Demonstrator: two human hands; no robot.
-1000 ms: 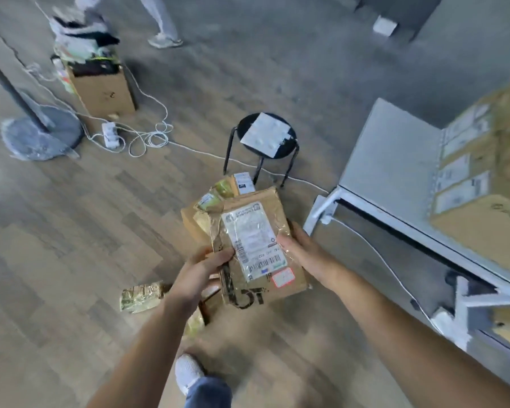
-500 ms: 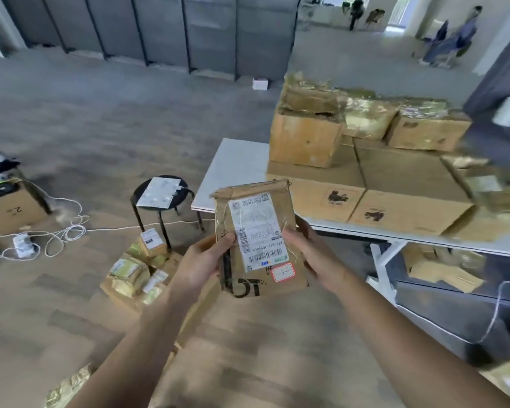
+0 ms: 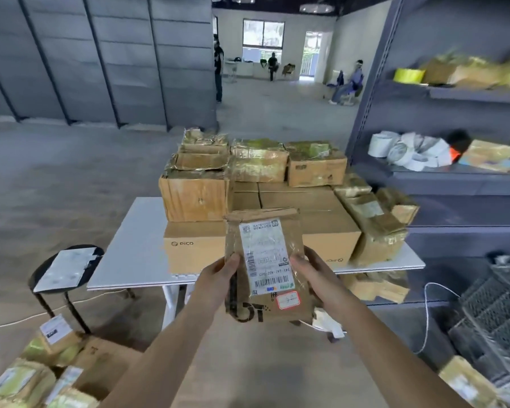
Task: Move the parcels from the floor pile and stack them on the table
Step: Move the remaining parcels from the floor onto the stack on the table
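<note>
Both forearms stretch forward — left hand (image 3: 218, 278) and right hand (image 3: 312, 275) pinch opposite edges of the parcel (image 3: 264, 254).

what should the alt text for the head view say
The left hand and right hand hold a flat brown parcel, shipping label facing the camera, before a white table stacked with cardboard boxes. More parcels lie on the floor at lower left.

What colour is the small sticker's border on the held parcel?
Red, around white; the sticker on the parcel shows best in the head view.
</note>
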